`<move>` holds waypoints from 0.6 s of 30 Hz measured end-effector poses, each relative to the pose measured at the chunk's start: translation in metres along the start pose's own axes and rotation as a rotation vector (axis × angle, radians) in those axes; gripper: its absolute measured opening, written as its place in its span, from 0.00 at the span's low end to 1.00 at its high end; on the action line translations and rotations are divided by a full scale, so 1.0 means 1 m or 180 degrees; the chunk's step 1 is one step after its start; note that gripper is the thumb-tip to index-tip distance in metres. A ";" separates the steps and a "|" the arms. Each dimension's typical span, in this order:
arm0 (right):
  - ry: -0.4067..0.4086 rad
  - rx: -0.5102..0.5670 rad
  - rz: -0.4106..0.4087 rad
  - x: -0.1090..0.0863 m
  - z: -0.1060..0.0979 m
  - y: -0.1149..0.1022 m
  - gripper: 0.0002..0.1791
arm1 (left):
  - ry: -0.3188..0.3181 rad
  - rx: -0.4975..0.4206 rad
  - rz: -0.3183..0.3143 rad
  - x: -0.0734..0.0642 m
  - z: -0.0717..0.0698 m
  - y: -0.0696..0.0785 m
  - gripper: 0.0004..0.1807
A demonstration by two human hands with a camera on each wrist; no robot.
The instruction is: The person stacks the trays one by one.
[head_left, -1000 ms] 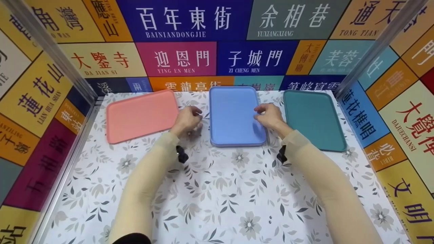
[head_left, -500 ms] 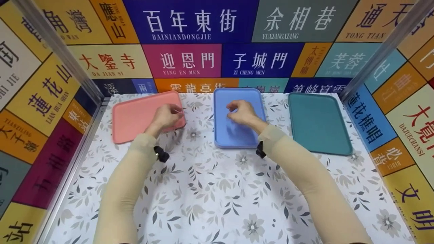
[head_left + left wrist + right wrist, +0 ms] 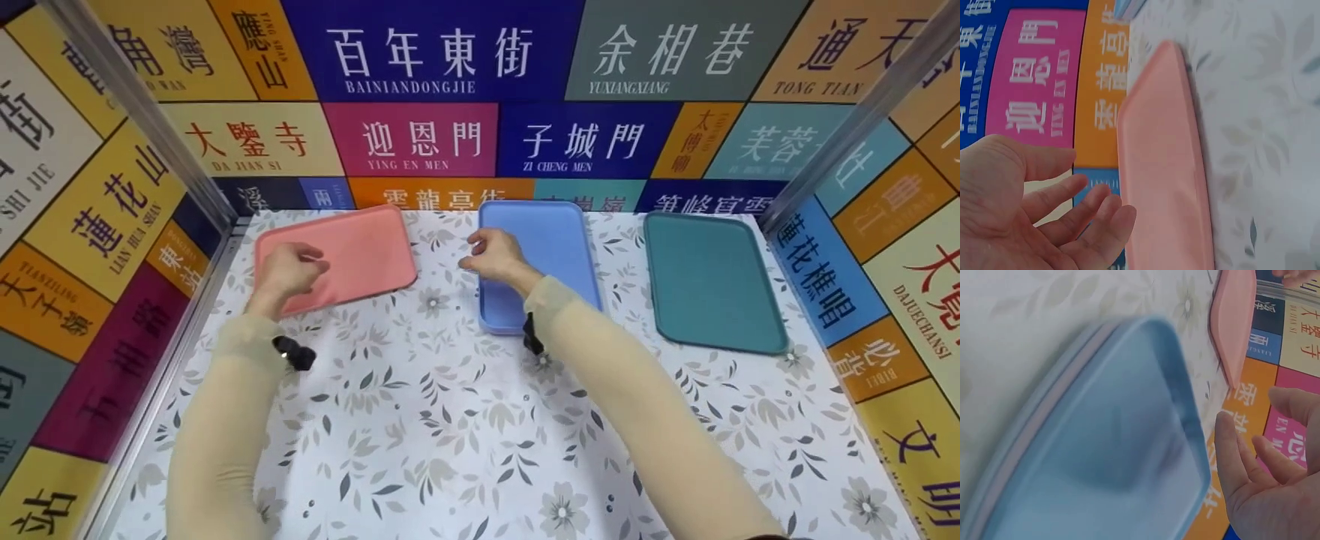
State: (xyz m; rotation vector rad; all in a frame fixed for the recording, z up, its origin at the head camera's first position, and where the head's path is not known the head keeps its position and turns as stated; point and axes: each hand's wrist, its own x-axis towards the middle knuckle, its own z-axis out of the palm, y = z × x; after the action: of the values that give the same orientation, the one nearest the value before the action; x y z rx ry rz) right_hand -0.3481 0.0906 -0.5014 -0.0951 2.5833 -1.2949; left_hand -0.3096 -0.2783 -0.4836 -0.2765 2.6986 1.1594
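My left hand (image 3: 291, 268) hovers over the left part of a pink tray (image 3: 371, 247). In the left wrist view its fingers (image 3: 1100, 222) are loosely bent, with nothing between them and the thumb. At the middle stands a blue tray (image 3: 559, 247), and above its left edge is my right hand (image 3: 495, 255), also holding nothing. The right wrist view shows the blue tray's side (image 3: 1044, 402) with a pale pinkish band between blue layers, like stacked trays. A dark green tray (image 3: 716, 285) lies to the right, away from both hands.
A white tablecloth (image 3: 420, 420) with grey flowers and leaves covers the table. Sign-printed panels (image 3: 427, 60) wall it in at the back and both sides. Metal posts (image 3: 847, 120) stand at the back corners.
My left hand has moved left, from the gap beside the pink tray to above that tray. The right hand has crossed leftward over the blue tray. The camera view has shifted slightly.
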 end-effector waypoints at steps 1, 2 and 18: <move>0.0010 0.0090 0.0029 -0.001 0.005 -0.003 0.30 | 0.0046 0.0020 -0.0046 0.000 -0.004 -0.006 0.28; 0.0007 0.0158 0.0060 0.000 0.010 -0.005 0.30 | 0.0091 0.0031 -0.0097 0.000 -0.009 -0.013 0.28; -0.0305 0.0707 0.0284 0.029 0.079 -0.016 0.33 | 0.0534 -0.0094 -0.0949 -0.005 -0.040 -0.084 0.40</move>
State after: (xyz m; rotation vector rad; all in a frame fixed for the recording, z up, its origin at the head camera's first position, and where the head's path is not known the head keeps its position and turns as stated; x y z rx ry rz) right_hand -0.3575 0.0143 -0.5397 -0.0008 2.3204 -1.4947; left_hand -0.2879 -0.3636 -0.5139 -0.7832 2.6567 1.1307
